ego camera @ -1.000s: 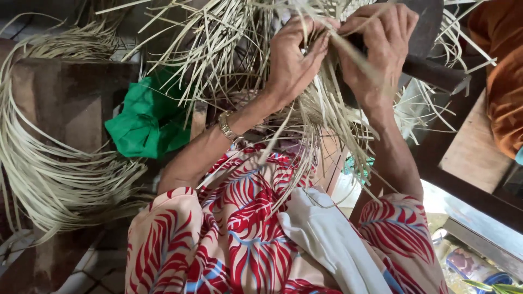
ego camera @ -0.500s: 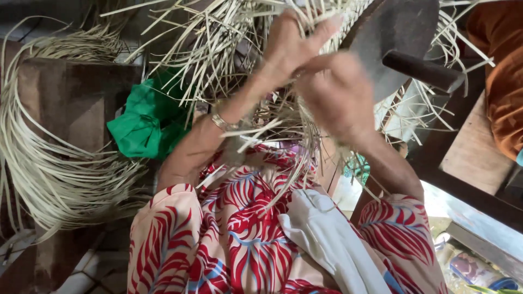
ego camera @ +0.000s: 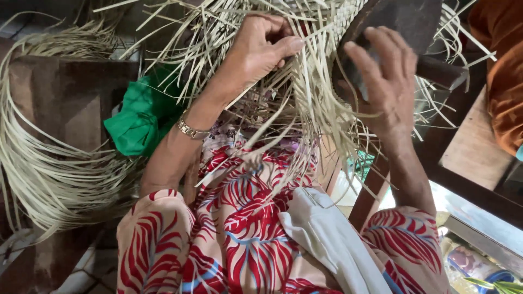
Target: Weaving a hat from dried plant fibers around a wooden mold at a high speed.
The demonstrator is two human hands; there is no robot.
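Straw weave [ego camera: 305,109] — pale, loose strands splaying out — left hand [ego camera: 261,49] pinching them.

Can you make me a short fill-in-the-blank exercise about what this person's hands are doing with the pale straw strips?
1. The left hand pinches loose pale straw strips between thumb and ____.
2. The right hand rests, fingers spread, on a dark rounded ____ that the weave covers.
3. A gold ____ circles the left wrist.
4. The crumpled cloth beside the left forearm is ____ in colour.

Missing words: fingers; block; bracelet; green
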